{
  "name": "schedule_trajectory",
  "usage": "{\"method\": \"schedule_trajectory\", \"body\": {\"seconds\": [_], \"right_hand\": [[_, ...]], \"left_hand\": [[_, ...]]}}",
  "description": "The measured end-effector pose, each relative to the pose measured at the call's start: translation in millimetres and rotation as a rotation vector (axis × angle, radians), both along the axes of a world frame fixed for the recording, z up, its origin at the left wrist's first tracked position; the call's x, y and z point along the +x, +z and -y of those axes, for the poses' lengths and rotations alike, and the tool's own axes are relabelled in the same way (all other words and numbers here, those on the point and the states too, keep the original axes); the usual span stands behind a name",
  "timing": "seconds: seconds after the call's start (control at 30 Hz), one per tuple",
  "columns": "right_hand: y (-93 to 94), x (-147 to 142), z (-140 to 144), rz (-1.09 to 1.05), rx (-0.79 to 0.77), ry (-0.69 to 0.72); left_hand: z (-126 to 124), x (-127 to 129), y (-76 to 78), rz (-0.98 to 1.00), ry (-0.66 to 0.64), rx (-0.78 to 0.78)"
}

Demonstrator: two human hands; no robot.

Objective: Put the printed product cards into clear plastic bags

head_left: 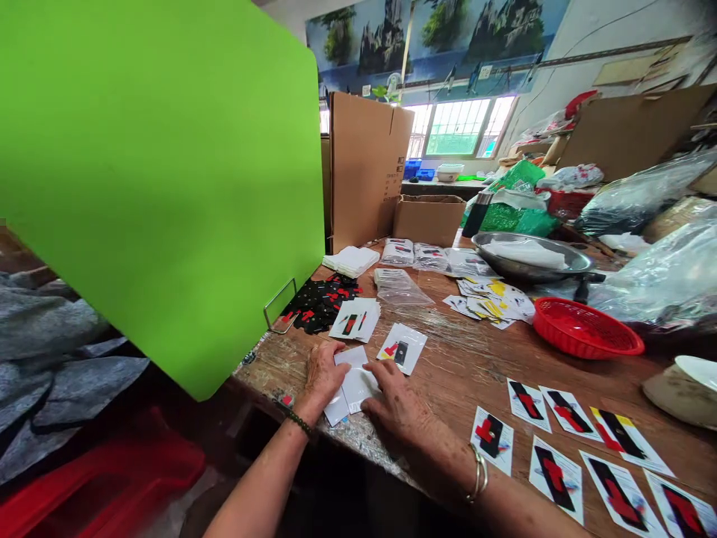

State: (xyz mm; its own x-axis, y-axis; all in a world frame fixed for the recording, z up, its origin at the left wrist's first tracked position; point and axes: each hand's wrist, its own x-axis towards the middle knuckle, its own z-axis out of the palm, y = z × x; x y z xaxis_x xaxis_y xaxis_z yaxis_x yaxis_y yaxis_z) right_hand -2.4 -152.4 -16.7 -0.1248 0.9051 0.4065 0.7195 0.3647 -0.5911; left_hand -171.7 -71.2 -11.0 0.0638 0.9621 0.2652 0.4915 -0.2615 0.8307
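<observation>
Two white cards (pixel 358 381) overlap at the near table edge, with a shiny clear film at the lower end. My left hand (pixel 325 370) is closed on their left side, thumb on top. On the right side my right hand (pixel 400 396) rests its fingertips, thumb and forefinger apart. Just beyond lies a bagged card (pixel 403 349) with a black and red piece on it. A stack of printed cards (pixel 355 320) is near my left fingers. Behind it spreads a pile of small black and red pieces (pixel 322 302).
A green board (pixel 168 172) stands along the left. Several cards with black and red pieces (pixel 556 477) lie at right. Farther back are clear bags (pixel 400 288), white and yellow cards (pixel 493 300), a red basket (pixel 585 329), a metal basin (pixel 532 258) and cardboard boxes (pixel 429 219).
</observation>
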Motion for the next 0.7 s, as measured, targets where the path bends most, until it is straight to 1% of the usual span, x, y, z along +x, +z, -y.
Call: {"method": "schedule_trajectory", "body": {"seconds": [0.07,0.13,0.17,0.23,0.3,0.37,0.43,0.47,0.6,0.7], "right_hand": [[-2.3,-8,10,-0.035,-0.011,-0.016],[-1.5,-9,15,-0.094,-0.004,-0.035],[-0.6,-9,16,-0.118,0.019,-0.042],[1.2,-6,20,-0.146,0.096,-0.056],[3.5,-4,28,-0.157,0.212,-0.057],[7.5,0,38,-0.159,0.341,-0.042],[14.3,4,50,-0.147,0.438,-0.041],[18.6,6,56,-0.137,0.461,-0.057],[36.0,17,82,-0.097,0.460,-0.194],[42.5,23,101,-0.056,0.457,-0.258]], "left_hand": [[-1,0,-0.1,0.066,0.003,0.007],[2,0,5.6,0.140,0.011,-0.016],[4,1,10.0,0.215,0.018,-0.055],[11,2,20.6,0.414,0.023,-0.175],[20,5,31.5,0.612,0.014,-0.297],[30,9,40.9,0.715,-0.003,-0.362],[41,15,48.2,0.754,-0.029,-0.396],[46,19,50.8,0.772,-0.042,-0.405],[66,40,55.5,0.851,-0.071,-0.388],[75,57,55.4,0.829,-0.070,-0.343]]}}
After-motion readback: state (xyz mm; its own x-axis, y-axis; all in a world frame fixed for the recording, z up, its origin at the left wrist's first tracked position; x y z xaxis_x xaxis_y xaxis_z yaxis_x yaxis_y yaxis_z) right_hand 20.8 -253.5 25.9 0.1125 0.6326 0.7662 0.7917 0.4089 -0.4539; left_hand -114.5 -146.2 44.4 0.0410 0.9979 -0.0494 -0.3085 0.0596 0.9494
